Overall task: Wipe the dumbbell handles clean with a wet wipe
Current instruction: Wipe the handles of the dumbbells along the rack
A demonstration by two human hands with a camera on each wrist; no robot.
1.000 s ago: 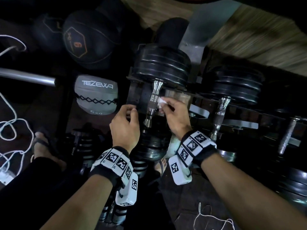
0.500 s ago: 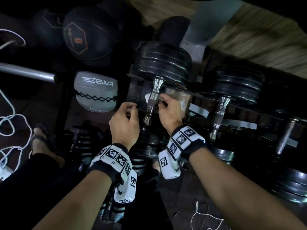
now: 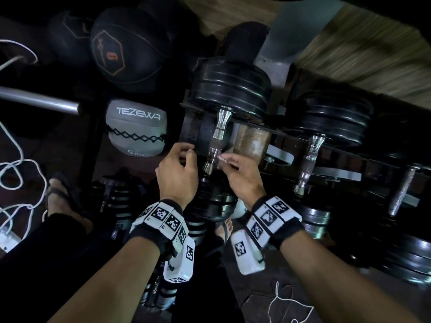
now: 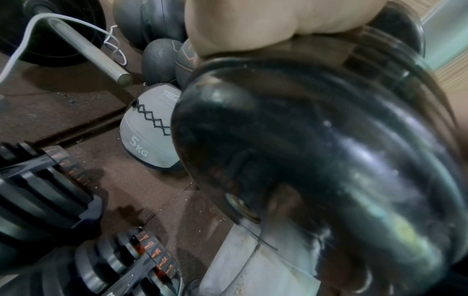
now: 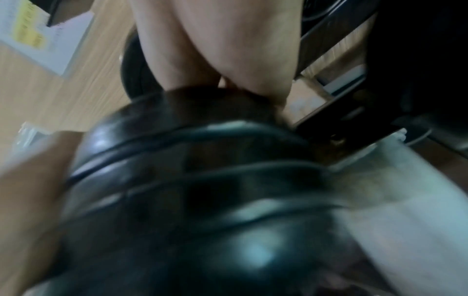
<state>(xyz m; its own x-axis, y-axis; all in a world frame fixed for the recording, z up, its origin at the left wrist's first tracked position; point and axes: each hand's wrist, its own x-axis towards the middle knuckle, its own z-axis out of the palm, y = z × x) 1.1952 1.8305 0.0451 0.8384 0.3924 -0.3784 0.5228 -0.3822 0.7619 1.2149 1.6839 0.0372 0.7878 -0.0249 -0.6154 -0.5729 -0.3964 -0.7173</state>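
My left hand (image 3: 178,173) sits just left of the dumbbell handle (image 3: 215,145), fingers curled with the tips at the dark rack (image 3: 190,127) edge beside it; I cannot tell whether it grips the rack or only rests there. My right hand (image 3: 242,176) is on the handle's right side, thumb and fingers pinching a small white wipe (image 3: 222,157) against the lower part of the chrome shaft, near its flared collar. Both wrists carry white marker bands.

The dumbbell lies on the rack with its near black plates (image 3: 211,201) below my hands and its far plates (image 3: 231,87) above. Both wrist views are blurred and mostly filled by the near plates (image 4: 316,160), with only the heel of each palm showing at the top.

To the right on the rack rest a second dumbbell (image 3: 311,159) and, further right, a third handle (image 3: 403,192). Low on the left stand adjustable dumbbells (image 4: 45,190) on the brown floor (image 4: 76,100), and my sandalled foot (image 3: 60,201) shows there. A white cord (image 3: 14,169) loops along the left edge. Beyond lie a grey 5 kg ball (image 3: 135,129), a steel bar (image 3: 39,101), and dark medicine balls (image 3: 126,50).
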